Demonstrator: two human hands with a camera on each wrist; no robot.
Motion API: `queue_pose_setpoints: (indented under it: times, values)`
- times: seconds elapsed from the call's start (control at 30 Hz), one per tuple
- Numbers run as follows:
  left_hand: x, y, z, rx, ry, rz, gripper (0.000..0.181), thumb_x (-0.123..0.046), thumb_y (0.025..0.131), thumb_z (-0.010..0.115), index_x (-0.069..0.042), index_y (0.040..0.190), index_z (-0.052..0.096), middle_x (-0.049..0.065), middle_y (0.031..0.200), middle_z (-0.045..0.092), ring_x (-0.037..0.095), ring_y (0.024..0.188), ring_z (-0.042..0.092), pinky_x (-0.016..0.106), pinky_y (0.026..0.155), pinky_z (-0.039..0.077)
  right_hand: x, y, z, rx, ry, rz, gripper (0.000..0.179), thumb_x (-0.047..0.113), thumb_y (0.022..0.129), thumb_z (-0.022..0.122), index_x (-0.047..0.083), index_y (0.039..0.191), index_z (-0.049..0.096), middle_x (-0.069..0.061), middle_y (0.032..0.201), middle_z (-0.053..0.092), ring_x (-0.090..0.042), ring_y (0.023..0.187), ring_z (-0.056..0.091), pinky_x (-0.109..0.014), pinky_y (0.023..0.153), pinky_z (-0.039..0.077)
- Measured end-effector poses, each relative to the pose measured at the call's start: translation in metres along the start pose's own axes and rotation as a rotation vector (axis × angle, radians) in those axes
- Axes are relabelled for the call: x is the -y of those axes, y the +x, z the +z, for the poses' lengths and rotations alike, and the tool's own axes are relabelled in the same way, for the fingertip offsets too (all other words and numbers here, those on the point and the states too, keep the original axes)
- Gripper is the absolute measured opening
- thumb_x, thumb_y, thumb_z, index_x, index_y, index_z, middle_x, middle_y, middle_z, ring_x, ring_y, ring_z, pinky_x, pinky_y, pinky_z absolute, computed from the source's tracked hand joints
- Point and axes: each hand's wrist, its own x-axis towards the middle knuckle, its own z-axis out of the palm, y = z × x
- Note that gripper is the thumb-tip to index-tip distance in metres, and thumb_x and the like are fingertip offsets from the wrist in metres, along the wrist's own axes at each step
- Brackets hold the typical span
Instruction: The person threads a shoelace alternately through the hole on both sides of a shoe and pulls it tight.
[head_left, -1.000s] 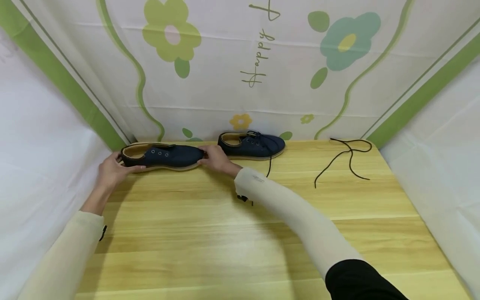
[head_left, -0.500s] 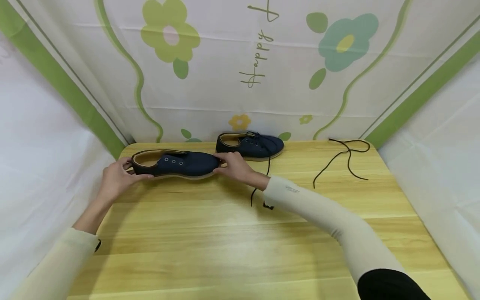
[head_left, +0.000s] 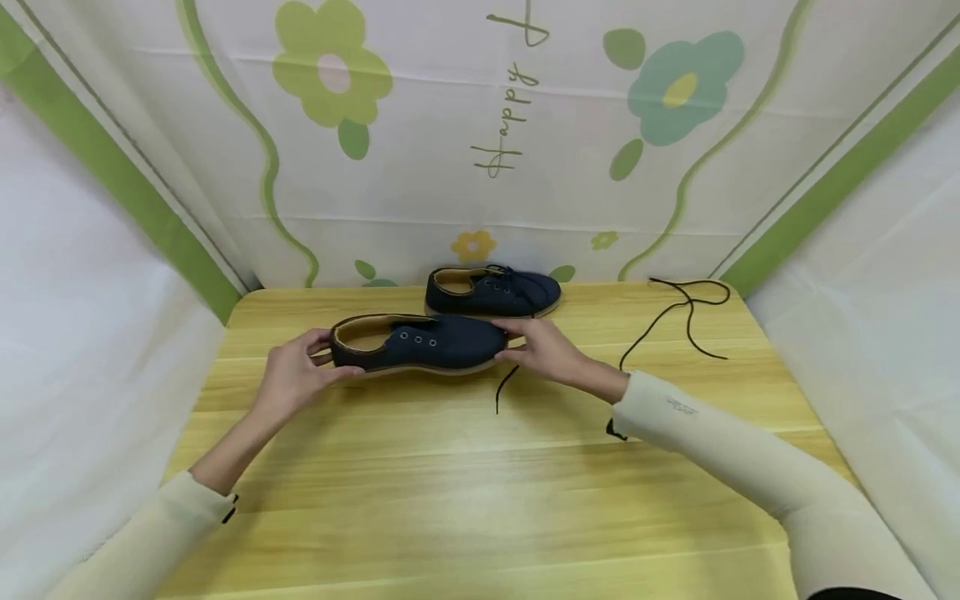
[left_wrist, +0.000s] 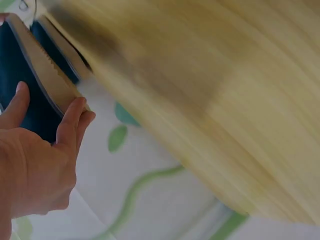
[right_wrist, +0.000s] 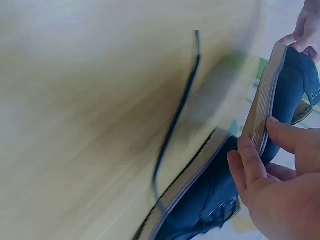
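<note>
Both hands hold a navy shoe (head_left: 450,342) without a lace, its toe pointing right and its tan inside showing. My left hand (head_left: 292,375) grips the heel, thumb along the near side. At the toe, my right hand (head_left: 551,354) pinches the shoe between thumb and fingers. The right wrist view shows the pale sole (right_wrist: 260,107) lifted off the table, with fingers under it. Just behind stands a second navy shoe (head_left: 525,292), laced, against the backdrop. One end of its dark lace (right_wrist: 172,125) trails forward on the table.
A loose black shoelace (head_left: 690,304) lies looped at the back right of the wooden table (head_left: 450,500). A white backdrop (head_left: 420,150) with printed flowers rises along the back edge, and white cloth (head_left: 82,350) closes in the sides.
The unlaced shoe has come away from the back left, lifted and carried right and toward me by both hands. It now stands in front of the laced shoe, which has stayed put.
</note>
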Motion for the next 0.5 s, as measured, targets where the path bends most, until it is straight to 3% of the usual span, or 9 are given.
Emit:
queue_pose_setpoints:
  times: [0.13,0.37,0.5]
  values:
    - [-0.010,0.002,0.017,0.029,-0.034,0.017,0.073,-0.021,0.081,0.095,0.008,0.138,0.061,0.032,0.132,0.067,0.044,0.117,0.070,0.040,0.088,0.060,-0.009,-0.021,-0.009,-0.011,-0.001,0.022,0.059,0.015,0.095,0.081,-0.001,0.148,0.060,-0.020,0.132,0.072,-0.032,0.108,0.075,-0.030,0.067,0.055]
    - [-0.019,0.004,0.046,0.053,-0.078,0.033,0.072,-0.020,0.079,0.097,0.006,0.137,0.063,0.028,0.133,0.068,0.041,0.117,0.071,0.043,0.091,0.059,-0.022,-0.053,-0.019,-0.028,0.022,0.061,0.059,0.014,0.095,0.081,-0.003,0.147,0.059,-0.024,0.134,0.070,-0.033,0.112,0.075,-0.033,0.078,0.063]
    - [-0.023,0.003,0.061,0.065,-0.068,0.060,0.069,-0.020,0.078,0.097,0.005,0.134,0.065,0.028,0.131,0.069,0.041,0.114,0.072,0.043,0.088,0.060,-0.028,-0.069,-0.022,-0.022,0.038,0.087,0.058,0.011,0.096,0.080,-0.004,0.148,0.058,-0.026,0.134,0.068,-0.032,0.107,0.076,-0.033,0.079,0.063]
